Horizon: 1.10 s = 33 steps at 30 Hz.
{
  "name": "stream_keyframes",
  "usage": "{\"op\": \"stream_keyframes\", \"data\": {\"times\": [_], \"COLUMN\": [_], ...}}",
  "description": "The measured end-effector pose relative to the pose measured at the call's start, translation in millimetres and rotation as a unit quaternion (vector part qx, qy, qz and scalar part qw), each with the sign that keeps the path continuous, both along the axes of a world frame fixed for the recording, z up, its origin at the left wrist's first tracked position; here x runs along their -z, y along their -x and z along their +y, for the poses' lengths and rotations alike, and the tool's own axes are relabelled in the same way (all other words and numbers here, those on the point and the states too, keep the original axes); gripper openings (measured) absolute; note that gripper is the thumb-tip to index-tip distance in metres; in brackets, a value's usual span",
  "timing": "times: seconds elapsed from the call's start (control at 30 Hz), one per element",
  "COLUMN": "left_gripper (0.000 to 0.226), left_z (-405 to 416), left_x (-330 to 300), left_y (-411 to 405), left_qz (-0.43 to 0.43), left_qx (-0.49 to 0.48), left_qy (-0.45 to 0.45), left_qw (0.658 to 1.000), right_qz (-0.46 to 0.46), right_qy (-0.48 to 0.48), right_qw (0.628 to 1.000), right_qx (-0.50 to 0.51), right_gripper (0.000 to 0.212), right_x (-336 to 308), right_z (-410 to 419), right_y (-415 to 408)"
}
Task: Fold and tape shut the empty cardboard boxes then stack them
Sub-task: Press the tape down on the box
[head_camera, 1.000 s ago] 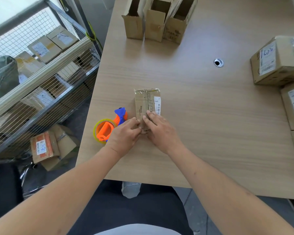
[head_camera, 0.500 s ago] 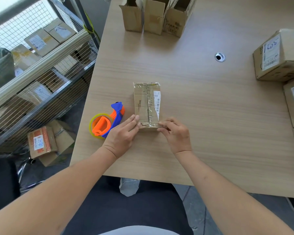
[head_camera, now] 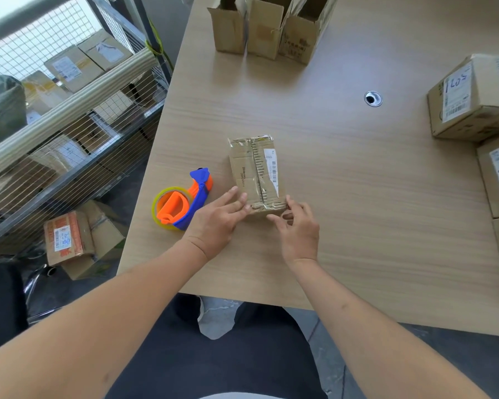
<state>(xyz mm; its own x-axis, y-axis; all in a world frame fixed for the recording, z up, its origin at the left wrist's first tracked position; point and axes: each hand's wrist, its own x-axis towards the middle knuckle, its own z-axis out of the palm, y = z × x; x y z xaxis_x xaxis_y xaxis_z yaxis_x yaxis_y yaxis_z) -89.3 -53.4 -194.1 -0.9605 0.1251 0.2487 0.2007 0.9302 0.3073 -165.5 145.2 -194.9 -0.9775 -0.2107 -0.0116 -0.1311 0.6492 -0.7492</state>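
I see a small taped cardboard box (head_camera: 257, 171) lying flat just beyond my grips; three open boxes (head_camera: 267, 24) stand upright far beyond them.

– What's the box (head_camera: 256, 171) at the middle made of?
– Matt brown cardboard, its rough corrugated edge bare, glossy clear tape over the seam, a white paper label.
– And the table (head_camera: 357, 197)?
– Smooth pale wood-grain. At nine o'clock, a glossy orange-and-blue plastic tape dispenser (head_camera: 182, 203).
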Motion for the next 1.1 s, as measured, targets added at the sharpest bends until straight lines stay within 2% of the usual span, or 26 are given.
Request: {"op": "stream_keyframes", "data": {"times": [0.13, 0.27, 0.33, 0.5, 0.63, 0.73, 0.8, 0.93, 1.1], "left_gripper": [0.043, 0.028, 0.029, 0.041, 0.042, 0.042, 0.044, 0.049, 0.052], "left_z": [11.3, 18.2, 22.2, 26.0, 27.7, 28.2, 26.8, 23.2, 9.1], "left_x": [-0.5, 3.6, 3.9, -4.3, -14.3, -25.2, -29.0, -36.3, -38.1], "left_y": [9.6, 10.3, 8.9, -2.1, 0.6, 3.5, 6.2, 20.1, 39.5], "left_qz": [-0.018, 0.005, 0.015, -0.013, -0.016, -0.018, -0.023, -0.048, -0.091], "left_qx": [0.071, 0.057, 0.039, 0.051, 0.068, 0.067, 0.034, -0.077, -0.076], "left_qy": [0.026, 0.017, 0.005, -0.038, -0.045, -0.065, -0.099, -0.148, -0.096], "left_qw": [0.997, 0.998, 0.999, 0.998, 0.997, 0.995, 0.994, 0.985, 0.988], "right_qz": [0.018, 0.111, 0.118, 0.147, 0.189, 0.154, 0.135, 0.1, 0.112], "right_qy": [-0.098, -0.196, -0.215, -0.164, -0.182, -0.18, -0.19, -0.196, -0.202], "right_qw": [0.994, 0.969, 0.964, 0.968, 0.953, 0.962, 0.965, 0.963, 0.947], "right_qx": [-0.036, -0.1, -0.105, -0.123, -0.15, -0.139, -0.122, -0.156, -0.222], "right_gripper": [0.062, 0.057, 0.058, 0.073, 0.066, 0.069, 0.066, 0.045, 0.061], "right_x": [-6.5, -10.0, -7.5, 4.0, -1.7, -6.9, -11.8, -21.0, -20.0], "right_z": [28.7, 40.0, 38.6, 43.6, 39.0, 30.3, 23.0, 10.8, 20.0], "right_y": [12.3, 14.6, 13.1, 5.8, 4.3, 2.8, 0.6, 2.8, 21.1]}}
